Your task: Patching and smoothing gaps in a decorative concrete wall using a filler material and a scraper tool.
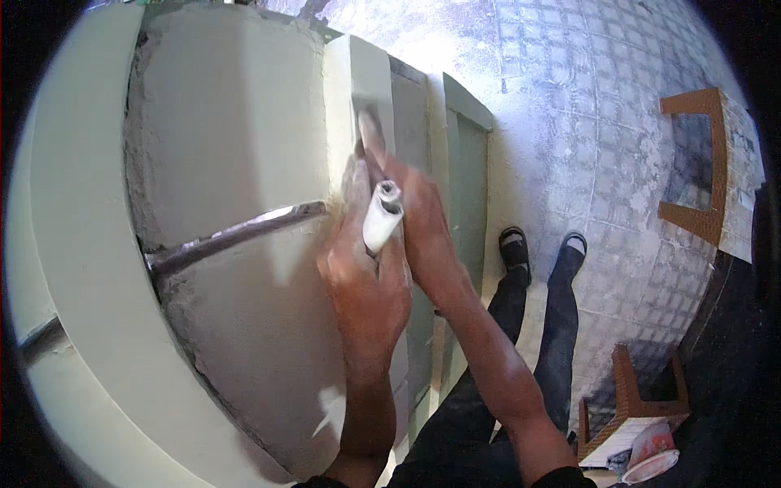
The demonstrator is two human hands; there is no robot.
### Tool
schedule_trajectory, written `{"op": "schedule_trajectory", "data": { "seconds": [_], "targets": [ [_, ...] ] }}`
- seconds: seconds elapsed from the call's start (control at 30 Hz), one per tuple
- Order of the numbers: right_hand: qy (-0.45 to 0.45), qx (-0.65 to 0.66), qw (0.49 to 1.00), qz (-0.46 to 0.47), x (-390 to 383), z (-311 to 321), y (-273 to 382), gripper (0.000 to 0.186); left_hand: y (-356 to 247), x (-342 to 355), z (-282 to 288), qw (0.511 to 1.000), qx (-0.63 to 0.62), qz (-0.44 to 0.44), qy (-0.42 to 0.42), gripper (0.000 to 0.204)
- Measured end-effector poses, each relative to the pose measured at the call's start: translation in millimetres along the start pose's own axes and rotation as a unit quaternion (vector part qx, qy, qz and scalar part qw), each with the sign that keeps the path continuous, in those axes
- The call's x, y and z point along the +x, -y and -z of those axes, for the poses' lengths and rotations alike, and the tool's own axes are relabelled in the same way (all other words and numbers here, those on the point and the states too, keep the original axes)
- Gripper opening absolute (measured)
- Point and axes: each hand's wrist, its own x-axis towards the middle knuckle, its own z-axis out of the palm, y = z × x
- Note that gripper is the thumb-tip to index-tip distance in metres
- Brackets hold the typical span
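Both my hands are together at the upper middle, over a pale painted upright post (pixel 370 69) of a cabinet-like frame. My left hand (pixel 366 276) is closed around a rolled white sheet (pixel 382 224), which looks like paper; its open end points up between my hands. Beside it, my right hand (pixel 419 211) is curled against the roll's far end, with a blurred finger reaching forward onto the post. Motion blur and the fingers hide what the right hand grips and where it touches the post.
Left of the post are grey recessed panels (pixel 236 106) with a dark horizontal gap (pixel 236 236). My legs and sandalled feet (pixel 514 248) are on the tiled floor (pixel 561 163). Brown stools (pixel 716 163) stand at right; a red-and-white tub (pixel 651 455) rests on the lower one.
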Motion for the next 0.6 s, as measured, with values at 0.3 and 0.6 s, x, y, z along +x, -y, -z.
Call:
{"op": "schedule_trajectory", "data": {
  "seconds": [0.3, 0.6],
  "targets": [
    [-0.016, -0.118, 0.993, -0.022, 14.6, 4.9, -15.6, 0.052, 10.7, -2.5, -12.1, 0.998, 0.018, 0.022, -0.06, 0.028],
    [-0.026, -0.137, 0.99, -0.005, 54.7, 16.7, -4.3, 0.053, 9.9, -8.2, -12.0, 0.99, -0.083, 0.015, -0.116, 0.023]
  ]
}}
